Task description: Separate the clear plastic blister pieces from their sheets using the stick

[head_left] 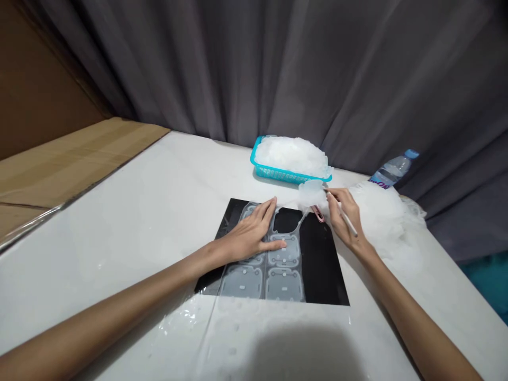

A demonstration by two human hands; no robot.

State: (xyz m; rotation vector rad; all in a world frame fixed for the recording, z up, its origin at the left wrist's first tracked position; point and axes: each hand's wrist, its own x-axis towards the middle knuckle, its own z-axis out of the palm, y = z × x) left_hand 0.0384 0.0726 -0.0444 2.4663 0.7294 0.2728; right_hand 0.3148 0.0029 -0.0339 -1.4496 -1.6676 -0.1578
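Resting left hand (252,233) on clear plastic sheet with rounded-square shapes (283,286), pinching slim white pen-shaped tool (348,219) in right hand (344,211).
With left fingers spread and released, with right fingers closed around the tool; with the sheet over black rectangular mat (322,254) on white desk (138,222); near right fingers, to pale translucent piece (311,193) and pink loop-shaped object (318,213); behind, to turquoise plastic basket (292,175) with white heap.

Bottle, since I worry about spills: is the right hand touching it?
Apart. The head view shows a visible gap between the right hand and the bottle.
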